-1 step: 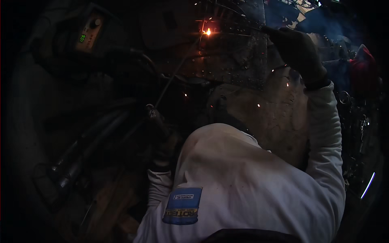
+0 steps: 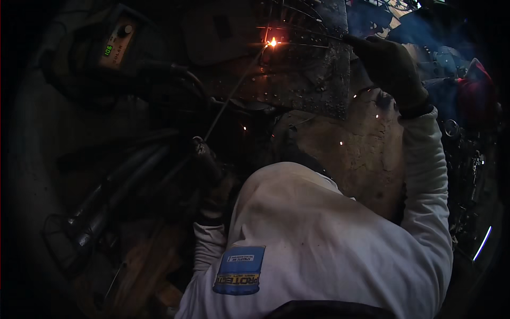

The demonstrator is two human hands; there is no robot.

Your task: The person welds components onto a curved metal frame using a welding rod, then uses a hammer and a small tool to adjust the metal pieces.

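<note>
My left hand [image 2: 215, 194], in a dark glove and mostly in shadow, is closed around a welding electrode holder [image 2: 202, 149]. From its jaw a long thin welding rod [image 2: 228, 100] slants up and right to a small bright glow [image 2: 273, 41] on a dark metal plate [image 2: 334, 80]. My right hand [image 2: 393, 69], also gloved, is closed at the upper right, with its fingertips on the end of a thin metal rod [image 2: 332, 36]. This thin rod runs left across the plate towards the glow.
A welding machine [image 2: 117, 40] with a knob and a lit green display stands at the upper left. Pipes [image 2: 127, 175] lie at the left. Sparks fly over the brownish floor [image 2: 366, 149]. Bluish smoke and a red cloth-like thing [image 2: 478, 82] show at the upper right.
The glow lights the plate and floor more strongly, and some sparks have shifted. Both hands hold their places.
</note>
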